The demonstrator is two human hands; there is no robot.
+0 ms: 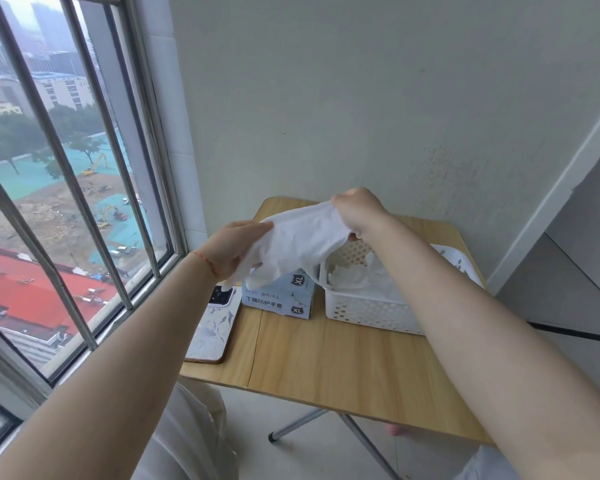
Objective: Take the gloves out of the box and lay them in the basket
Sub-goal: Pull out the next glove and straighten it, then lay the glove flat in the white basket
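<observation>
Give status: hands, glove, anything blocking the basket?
Left hand and right hand grip white glove, held above box. Basket holds gloves, unobstructed.

You have a single view, taken from your head, wide-angle, looking forward and down over both forearms. It faces a corner: the barred window [66, 188] runs along the left, the wall [378, 98] stands ahead. The folding table [343, 362] sits close below centre. Straight lines bow towards the frame edges.
</observation>
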